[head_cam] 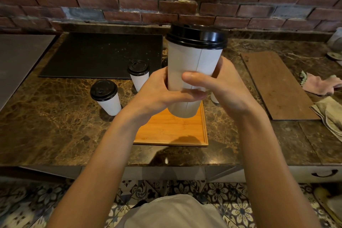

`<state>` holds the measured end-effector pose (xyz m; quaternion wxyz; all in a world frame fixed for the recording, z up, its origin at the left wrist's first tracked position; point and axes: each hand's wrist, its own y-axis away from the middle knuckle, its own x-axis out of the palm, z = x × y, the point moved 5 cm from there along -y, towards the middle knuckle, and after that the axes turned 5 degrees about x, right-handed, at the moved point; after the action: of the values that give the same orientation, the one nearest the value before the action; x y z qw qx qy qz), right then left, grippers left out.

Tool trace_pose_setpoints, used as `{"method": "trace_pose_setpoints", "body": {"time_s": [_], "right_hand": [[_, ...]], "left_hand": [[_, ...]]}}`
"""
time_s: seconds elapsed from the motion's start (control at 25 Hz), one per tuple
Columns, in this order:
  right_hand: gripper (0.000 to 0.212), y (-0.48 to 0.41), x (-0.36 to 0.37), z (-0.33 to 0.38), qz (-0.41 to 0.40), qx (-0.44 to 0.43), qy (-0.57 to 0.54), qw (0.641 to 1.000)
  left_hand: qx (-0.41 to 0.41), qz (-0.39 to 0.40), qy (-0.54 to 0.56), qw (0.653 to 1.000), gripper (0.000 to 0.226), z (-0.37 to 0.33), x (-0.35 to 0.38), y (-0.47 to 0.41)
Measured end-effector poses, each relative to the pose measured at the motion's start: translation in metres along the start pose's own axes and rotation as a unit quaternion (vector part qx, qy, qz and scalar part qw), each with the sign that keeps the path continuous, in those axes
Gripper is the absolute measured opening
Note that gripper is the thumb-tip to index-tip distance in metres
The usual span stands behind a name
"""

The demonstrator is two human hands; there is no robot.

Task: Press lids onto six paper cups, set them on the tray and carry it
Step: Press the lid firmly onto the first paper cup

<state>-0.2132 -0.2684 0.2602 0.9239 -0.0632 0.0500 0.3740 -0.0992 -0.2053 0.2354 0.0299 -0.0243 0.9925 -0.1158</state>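
A white paper cup (192, 61) with a black lid (197, 36) is held up above the wooden tray (172, 131). My left hand (157, 94) grips its lower left side and my right hand (220, 87) wraps round it from the right, thumb across the front. Two lidded cups stand on the counter to the left, one (107, 98) nearer and one (139, 76) farther back. Parts of two more cups peek out behind the held cup and my hands, a lid (164, 62) and a white base (214, 98).
A black mat (96, 55) lies at the back left of the marble counter (55, 126). A wooden board (277, 87) lies to the right, with a pink cloth (322, 84) and a beige towel (331, 114) beyond it. A brick wall stands behind the counter.
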Motion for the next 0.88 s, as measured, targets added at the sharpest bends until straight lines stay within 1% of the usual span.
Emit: {"method": "trace_pose_setpoints", "body": {"time_s": [0.12, 0.24, 0.56, 0.72, 0.88], "right_hand": [[0.048, 0.0, 0.002, 0.003, -0.02, 0.004, 0.019, 1.0], [0.061, 0.0, 0.003, 0.003, -0.063, 0.009, 0.033, 0.997], [0.065, 0.003, 0.01, -0.002, -0.192, 0.017, 0.068, 0.979], [0.072, 0.006, 0.013, -0.003, -0.22, 0.023, 0.095, 0.971], [0.07, 0.006, 0.007, 0.004, -0.194, 0.014, 0.092, 0.977]], "left_hand": [[0.007, -0.031, -0.026, 0.999, 0.045, -0.001, -0.001, 0.0], [0.02, -0.074, -0.044, 0.996, 0.046, -0.002, -0.001, -0.001], [0.041, -0.173, -0.076, 0.981, 0.047, 0.003, 0.001, -0.003], [0.033, -0.163, -0.096, 0.981, 0.038, 0.008, 0.001, -0.003], [0.049, -0.129, -0.08, 0.987, 0.055, 0.004, 0.0, -0.004]]}}
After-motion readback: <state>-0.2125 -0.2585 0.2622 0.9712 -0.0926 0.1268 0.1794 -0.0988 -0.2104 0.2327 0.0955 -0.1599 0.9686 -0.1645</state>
